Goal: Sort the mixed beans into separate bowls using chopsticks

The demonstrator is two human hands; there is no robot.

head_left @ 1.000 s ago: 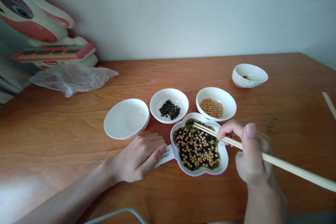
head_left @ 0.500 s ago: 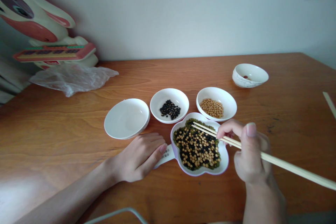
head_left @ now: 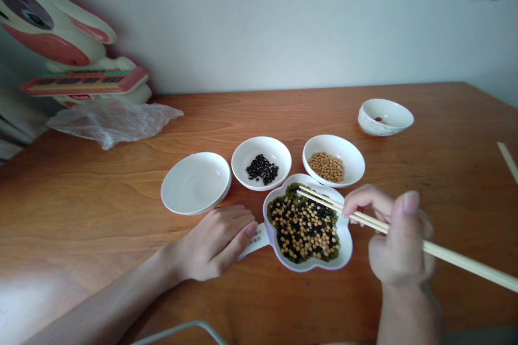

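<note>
My left hand point(head_left: 220, 240) is closed over the handle point(head_left: 259, 241) of a flower-shaped white dish point(head_left: 345, 245) with a purple rim. Mixed black, yellow and green beans point(head_left: 305, 226) fill this dish. A pair of wooden chopsticks point(head_left: 368, 220) is gripped in my right hand point(head_left: 400, 237), at the dish's right side. Their tips are over the beans near the dish's far edge; whether they pinch a bean is unclear. Behind the dish stand a bowl of black beans point(head_left: 262, 168) and a bowl of yellow beans point(head_left: 326, 167).
Left of these stands a white bowl point(head_left: 196, 183) with no beans visible inside. A patterned bowl point(head_left: 385, 117) with small brown bits is farther back right. A plastic bag point(head_left: 117, 121) lies before a cow-shaped toy point(head_left: 81, 48). A pale stick point(head_left: 508, 160) lies at the right edge.
My right hand has shifted a little to the right and slightly down, the chopstick tips moving only slightly. My left hand and the bowls have stayed in place.
</note>
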